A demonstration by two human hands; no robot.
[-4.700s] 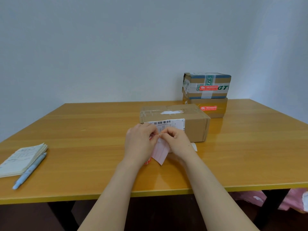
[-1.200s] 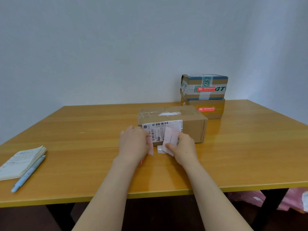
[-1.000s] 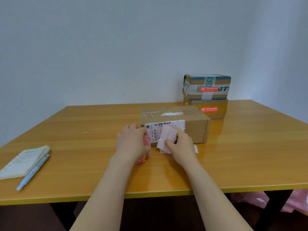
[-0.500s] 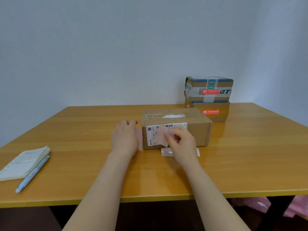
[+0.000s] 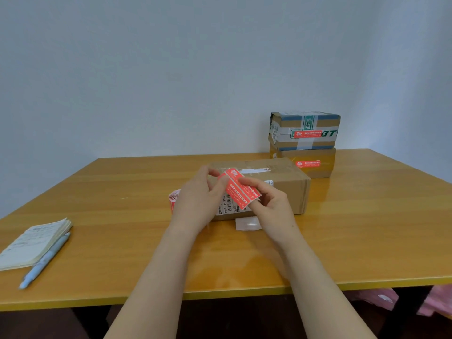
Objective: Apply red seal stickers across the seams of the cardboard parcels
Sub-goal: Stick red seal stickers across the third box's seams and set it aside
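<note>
2 hands [image 5: 234,204] share a closed grip on 1 red sticker [image 5: 241,189] before 3 parcels [image 5: 281,182], 2 stacked.

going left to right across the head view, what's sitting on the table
notepad → blue pen → sticker roll → left hand → red seal sticker → right hand → stacked sealed parcels

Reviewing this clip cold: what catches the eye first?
The red seal sticker, held by both hands above the near cardboard parcel at the table's middle. Behind to the right, two stacked parcels already wear red seals; a notepad and pen lie far left.
</note>
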